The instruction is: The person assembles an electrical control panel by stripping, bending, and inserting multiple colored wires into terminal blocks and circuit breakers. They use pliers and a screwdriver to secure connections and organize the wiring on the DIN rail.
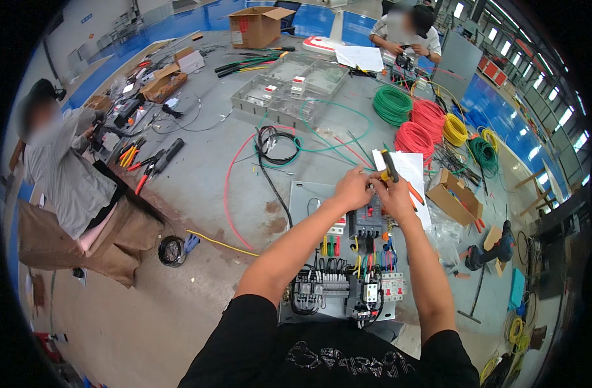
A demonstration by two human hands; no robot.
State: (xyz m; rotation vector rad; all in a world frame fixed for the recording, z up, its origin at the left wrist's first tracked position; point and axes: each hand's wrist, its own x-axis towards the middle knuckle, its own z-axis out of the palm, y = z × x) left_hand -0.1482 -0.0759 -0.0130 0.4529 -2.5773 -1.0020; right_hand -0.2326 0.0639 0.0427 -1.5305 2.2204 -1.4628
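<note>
My left hand [354,188] and my right hand [395,196] meet above the far part of a grey electrical panel [302,193]. The left fingers are pinched together; whatever they hold is too small to make out. A black-and-yellow hand tool [390,167] sticks up from my right hand, whose fingers are closed. Orange handles [415,194] show just right of that hand; whether they belong to the same tool I cannot tell. Below my hands sits a dark grey circuit breaker [367,223]. Nearer my body are a terminal row [331,285], white breakers [393,284] and coloured wires.
A black cable coil [274,146] and loose green and red wires lie beyond the panel. Wire coils, red [414,140] and green [392,107], sit to the right, with an open carton [456,197] and a cordless drill [492,251]. Two people work at the left and far right.
</note>
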